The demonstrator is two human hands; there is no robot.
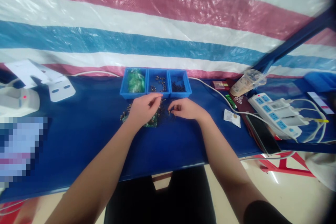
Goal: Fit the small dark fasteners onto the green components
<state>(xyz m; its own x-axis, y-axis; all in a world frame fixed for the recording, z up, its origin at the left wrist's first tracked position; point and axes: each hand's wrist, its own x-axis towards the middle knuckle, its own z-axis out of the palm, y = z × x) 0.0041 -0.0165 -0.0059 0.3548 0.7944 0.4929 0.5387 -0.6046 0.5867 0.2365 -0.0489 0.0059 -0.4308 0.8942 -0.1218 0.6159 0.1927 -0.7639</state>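
Note:
My left hand is over the table just in front of the blue bins, thumb and fingers pinched together; whatever is between them is too small to make out. Facing it, my right hand has its fingers curled, with a small brass-coloured piece at the tips. Below both hands lies a pile of small dark and metallic parts, partly on a green plastic bag. Behind are a bin with green plastic, a middle bin with brass-coloured small parts and a right bin with thin black parts.
To the right stand a plastic cup, a power strip with plugs, a phone, a white sachet and a green item. A white stand is at left. A striped sheet hangs behind the blue table.

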